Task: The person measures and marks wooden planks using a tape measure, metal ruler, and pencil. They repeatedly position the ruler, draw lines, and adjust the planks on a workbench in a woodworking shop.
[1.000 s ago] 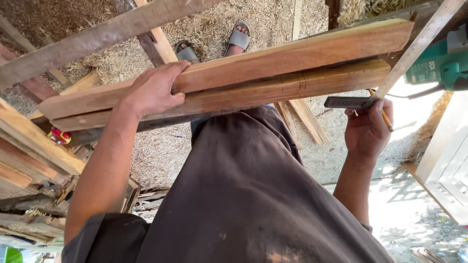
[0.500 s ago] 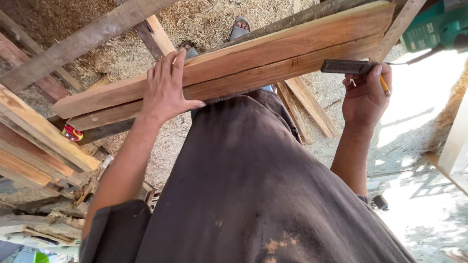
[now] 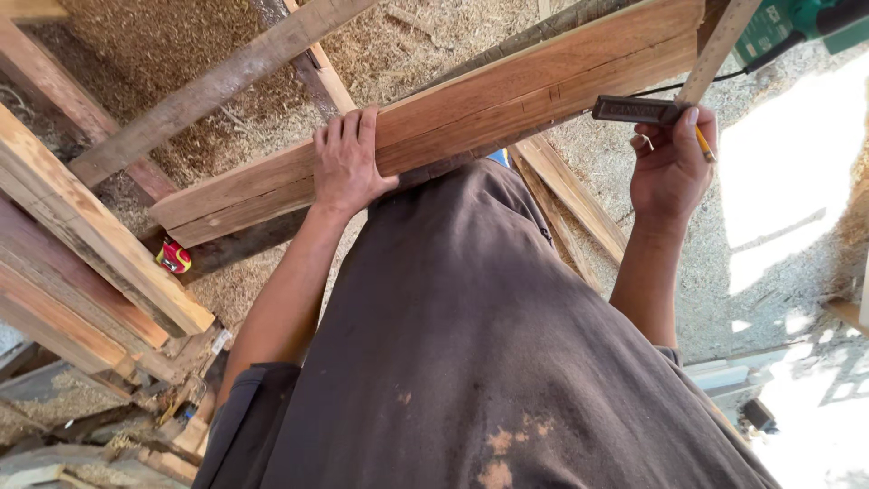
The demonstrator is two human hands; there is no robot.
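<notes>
Two long wooden planks (image 3: 507, 100) lie stacked across my front, slanting up to the right. My left hand (image 3: 348, 163) rests flat on the near edge of the planks, fingers spread over the top. My right hand (image 3: 670, 163) grips the dark stock of a try square (image 3: 634, 110) at the planks' right end, its blade (image 3: 720, 41) running up and away. A yellow pencil (image 3: 703, 143) is tucked in the same hand. My dark shirt fills the lower middle of the view.
Stacked timbers (image 3: 81, 263) lie at the left, with a red and yellow object (image 3: 174, 256) beside them. Sawdust covers the ground. A green power tool (image 3: 797, 23) sits at the top right. Loose boards (image 3: 570, 195) lie on the ground under the planks.
The view has swung so the planks sit higher and more tilted. My left hand slid right along the planks. My right hand, still holding the square, rose toward the planks' end.
</notes>
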